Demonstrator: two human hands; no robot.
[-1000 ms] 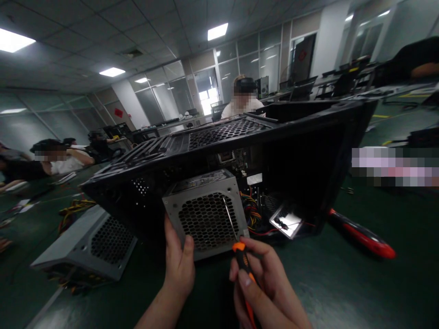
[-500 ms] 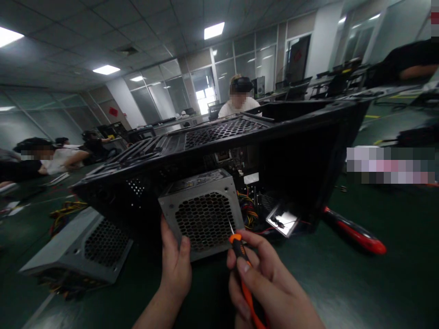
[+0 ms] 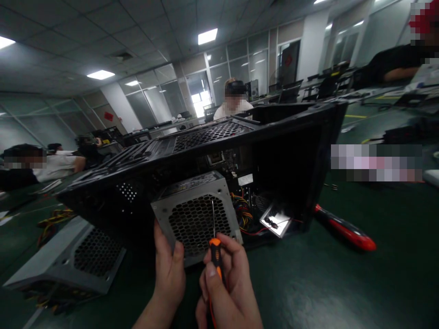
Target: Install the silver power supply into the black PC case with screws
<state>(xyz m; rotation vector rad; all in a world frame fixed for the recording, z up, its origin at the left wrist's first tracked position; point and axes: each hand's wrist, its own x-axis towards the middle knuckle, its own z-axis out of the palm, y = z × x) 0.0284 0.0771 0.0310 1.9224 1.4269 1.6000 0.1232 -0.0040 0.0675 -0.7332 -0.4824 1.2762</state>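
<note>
Held in right hand (image 3: 228, 281), fingers closed round the handle: orange screwdriver (image 3: 215, 249). Held in left hand (image 3: 168, 269), by thumb and fingers: grey box (image 3: 195, 224), at open side of black case (image 3: 154, 147). Could tip if gripped loosely, or catch the blade (image 3: 213, 219) in its mesh (image 3: 188, 219). Open table (image 3: 298, 274) rightward; tight farther back, under case rim (image 3: 260, 131).

Green tabletop (image 3: 308, 283), black computer case (image 3: 291, 130), grey power supply (image 3: 51, 253), red-and-black tool (image 3: 346, 230)

the left grip (image 3: 168, 274) holds with its thumb (image 3: 179, 258) upright, parted from the fingers (image 3: 160, 240); the bare left forearm (image 3: 152, 315) slants to the lower edge of view. near it, the right grip (image 3: 230, 278) is curled closed, its own thumb pressed inward, index finger (image 3: 232, 244) bent across the top.
</note>
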